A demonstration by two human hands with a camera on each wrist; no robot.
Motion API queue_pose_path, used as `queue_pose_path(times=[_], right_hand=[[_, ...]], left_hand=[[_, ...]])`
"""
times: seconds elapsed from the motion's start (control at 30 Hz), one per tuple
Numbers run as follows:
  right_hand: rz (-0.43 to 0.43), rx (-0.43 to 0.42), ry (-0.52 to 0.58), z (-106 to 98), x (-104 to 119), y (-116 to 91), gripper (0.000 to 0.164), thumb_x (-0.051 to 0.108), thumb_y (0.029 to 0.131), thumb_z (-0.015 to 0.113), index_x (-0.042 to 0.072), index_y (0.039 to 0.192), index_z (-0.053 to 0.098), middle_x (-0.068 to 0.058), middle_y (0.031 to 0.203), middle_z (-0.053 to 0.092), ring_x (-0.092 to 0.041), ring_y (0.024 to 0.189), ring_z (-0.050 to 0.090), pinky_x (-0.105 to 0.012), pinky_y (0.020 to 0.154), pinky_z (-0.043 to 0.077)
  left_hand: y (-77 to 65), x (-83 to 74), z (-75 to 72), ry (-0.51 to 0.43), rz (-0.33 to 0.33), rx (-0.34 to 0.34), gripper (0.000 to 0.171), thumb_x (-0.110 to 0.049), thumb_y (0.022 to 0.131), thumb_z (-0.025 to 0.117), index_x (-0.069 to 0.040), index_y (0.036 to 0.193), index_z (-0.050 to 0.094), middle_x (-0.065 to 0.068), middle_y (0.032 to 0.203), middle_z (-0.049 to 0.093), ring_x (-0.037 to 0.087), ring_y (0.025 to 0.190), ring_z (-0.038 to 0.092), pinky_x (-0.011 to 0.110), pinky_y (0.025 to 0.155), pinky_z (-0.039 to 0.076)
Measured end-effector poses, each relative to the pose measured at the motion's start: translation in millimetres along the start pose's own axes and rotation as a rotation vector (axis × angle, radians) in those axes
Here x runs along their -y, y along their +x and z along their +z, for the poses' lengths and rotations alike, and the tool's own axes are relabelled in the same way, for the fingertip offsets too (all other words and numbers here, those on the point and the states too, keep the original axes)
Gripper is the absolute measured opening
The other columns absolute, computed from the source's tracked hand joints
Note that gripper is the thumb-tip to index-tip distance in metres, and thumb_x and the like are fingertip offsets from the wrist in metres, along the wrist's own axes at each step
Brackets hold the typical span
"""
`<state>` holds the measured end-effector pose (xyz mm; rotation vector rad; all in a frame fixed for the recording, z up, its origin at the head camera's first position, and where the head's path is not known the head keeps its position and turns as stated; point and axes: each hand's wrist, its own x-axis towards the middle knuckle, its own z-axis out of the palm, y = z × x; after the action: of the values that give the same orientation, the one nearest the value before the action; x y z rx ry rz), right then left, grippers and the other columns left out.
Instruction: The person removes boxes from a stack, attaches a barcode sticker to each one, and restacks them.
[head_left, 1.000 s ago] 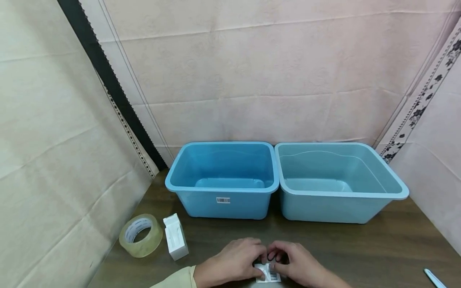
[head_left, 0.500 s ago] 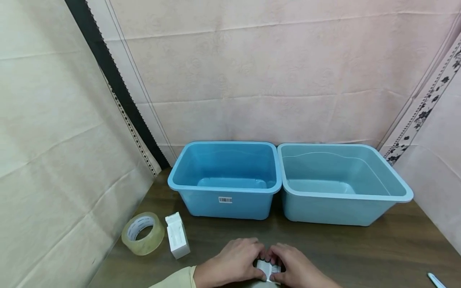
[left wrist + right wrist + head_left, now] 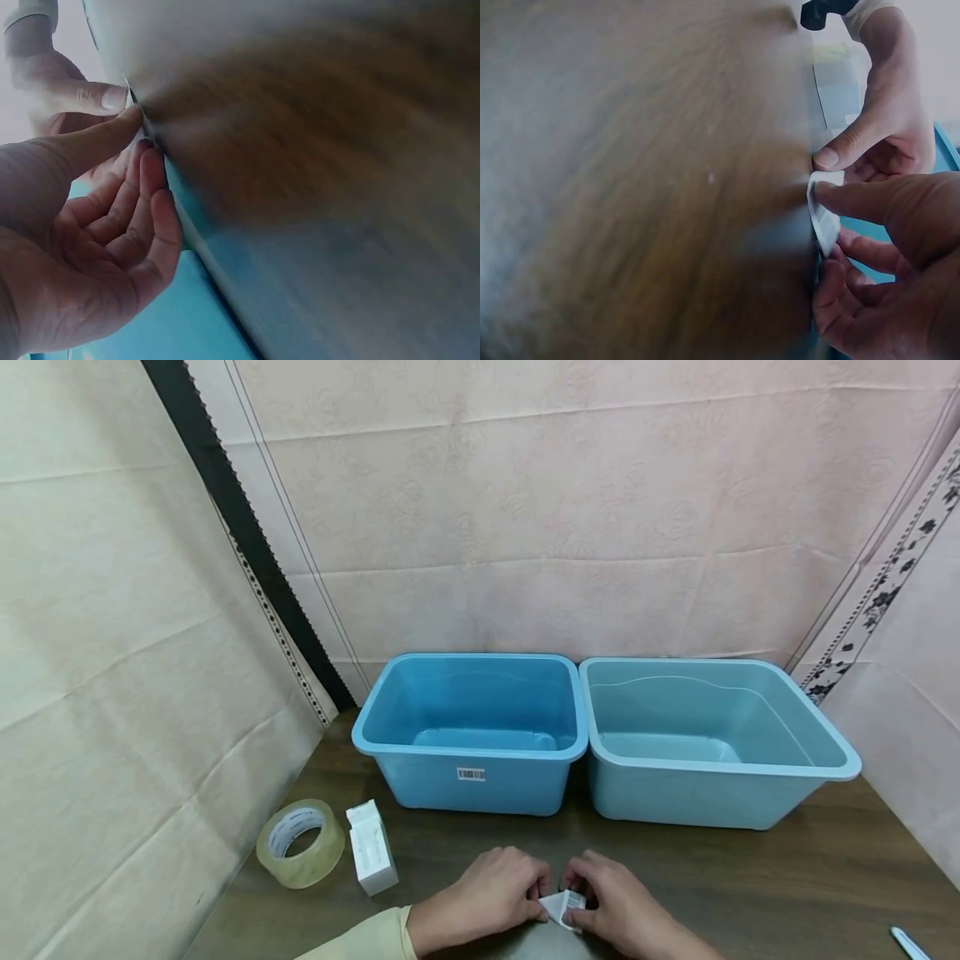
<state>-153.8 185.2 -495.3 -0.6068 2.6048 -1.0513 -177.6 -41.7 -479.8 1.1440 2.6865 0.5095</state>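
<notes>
Low at the front of the table, both hands meet at a small white paper piece (image 3: 562, 906) with barcode-like print. My left hand (image 3: 498, 893) pinches its left corner between thumb and fingers. From the other side my right hand (image 3: 618, 902) grips it, the thumb lying on its face. In the right wrist view the white piece (image 3: 825, 214) looks thin and bent, with fingers behind it. The left wrist view shows it nearly edge-on, mostly hidden by the fingers.
Two blue plastic tubs, a deeper blue one (image 3: 468, 781) and a paler one (image 3: 682, 793), stand side by side behind the hands. To the left are a clear tape roll (image 3: 318, 860) and a small white box (image 3: 372, 852). A light-blue pen-like tool (image 3: 907, 942) lies far right.
The white piece has turned from lying flat, print up, to a tilted, corner-shaped fold. Both hands have shifted a little away from me with it. The tubs, tape and box stay put.
</notes>
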Motion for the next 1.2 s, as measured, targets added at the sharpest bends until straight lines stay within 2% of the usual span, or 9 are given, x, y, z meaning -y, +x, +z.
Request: queue_pose_path(times=[0.1,0.23,0.47,0.57,0.7,0.83,1.0,1.1,1.2], right_hand=[[0.007,-0.034,0.040,-2,-1,-1,0.015,0.028,0.090,0.085,0.026,0.092,0.069,0.008,0.088,0.065,-0.001,0.074,0.055,-0.023,0.063,0.046],[0.012,-0.073,0.139,-6,-1,-2,0.011,0.030,0.094,0.080,0.025,0.093,0.071,0.009,0.085,0.069,-0.003,0.072,0.057,-0.024,0.062,0.049],[-0.049,-0.166,0.185,-14,5,-1,0.012,0.036,0.095,0.079,0.027,0.096,0.072,0.008,0.092,0.073,-0.003,0.077,0.062,-0.024,0.066,0.054],[-0.048,-0.216,0.186,-16,12,1,0.011,0.037,0.095,0.079,0.029,0.096,0.072,0.008,0.093,0.073,-0.004,0.078,0.062,-0.024,0.067,0.054],[0.022,-0.317,0.235,-17,24,3,0.013,0.033,0.093,0.082,0.026,0.097,0.072,0.005,0.088,0.071,-0.008,0.076,0.062,-0.026,0.067,0.055],[0.064,-0.465,0.253,-18,35,4,0.022,0.025,0.088,0.088,0.024,0.102,0.071,0.004,0.089,0.070,-0.010,0.076,0.063,-0.026,0.066,0.056],[0.020,-0.647,0.191,-12,40,5,0.037,0.016,0.082,0.092,0.020,0.110,0.067,0.003,0.094,0.069,-0.008,0.079,0.063,-0.025,0.063,0.055],[-0.022,-0.688,0.194,-7,40,6,0.037,0.012,0.082,0.092,0.020,0.104,0.064,0.003,0.091,0.067,-0.006,0.076,0.063,-0.025,0.062,0.056],[-0.023,-0.678,0.234,-4,41,7,0.033,0.012,0.083,0.090,0.021,0.099,0.063,0.004,0.089,0.066,-0.005,0.075,0.063,-0.024,0.063,0.056]], left_hand=[[0.0,1.6,-0.6,-0.111,-0.026,-0.008,0.018,-0.028,0.088,0.088,-0.026,0.089,0.070,-0.022,0.072,0.061,-0.009,0.065,0.052,0.013,0.059,0.044],[-0.7,5.2,-3.4,-0.261,-0.048,-0.036,0.014,-0.032,0.093,0.083,-0.026,0.100,0.072,-0.021,0.083,0.066,-0.009,0.074,0.057,0.014,0.066,0.049],[-3.2,7.5,-10.9,-0.574,-0.026,-0.129,0.019,-0.023,0.104,0.068,-0.024,0.123,0.069,-0.013,0.107,0.073,-0.007,0.092,0.065,0.017,0.081,0.056],[-6.0,6.5,-15.2,-0.668,-0.055,-0.181,0.016,-0.022,0.103,0.069,-0.026,0.119,0.071,-0.012,0.104,0.072,-0.003,0.089,0.064,0.019,0.080,0.055],[-7.9,5.1,-20.4,-0.776,-0.091,-0.231,0.007,-0.026,0.103,0.070,-0.025,0.109,0.073,-0.009,0.101,0.073,0.004,0.086,0.064,0.022,0.078,0.056],[-6.5,3.8,-25.0,-0.852,-0.115,-0.270,0.007,-0.026,0.103,0.070,-0.023,0.109,0.073,-0.006,0.105,0.075,0.008,0.089,0.067,0.023,0.081,0.057],[-4.0,4.4,-26.0,-0.863,-0.136,-0.329,0.008,-0.023,0.103,0.070,-0.023,0.111,0.072,-0.005,0.109,0.077,0.010,0.091,0.068,0.024,0.081,0.058],[-4.3,4.3,-26.0,-0.869,-0.146,-0.344,0.010,-0.021,0.104,0.070,-0.024,0.113,0.072,-0.005,0.109,0.078,0.011,0.091,0.068,0.024,0.081,0.058],[-4.8,4.1,-26.1,-0.889,-0.148,-0.345,0.013,-0.018,0.104,0.069,-0.024,0.114,0.071,-0.005,0.110,0.079,0.012,0.091,0.067,0.025,0.081,0.057]])
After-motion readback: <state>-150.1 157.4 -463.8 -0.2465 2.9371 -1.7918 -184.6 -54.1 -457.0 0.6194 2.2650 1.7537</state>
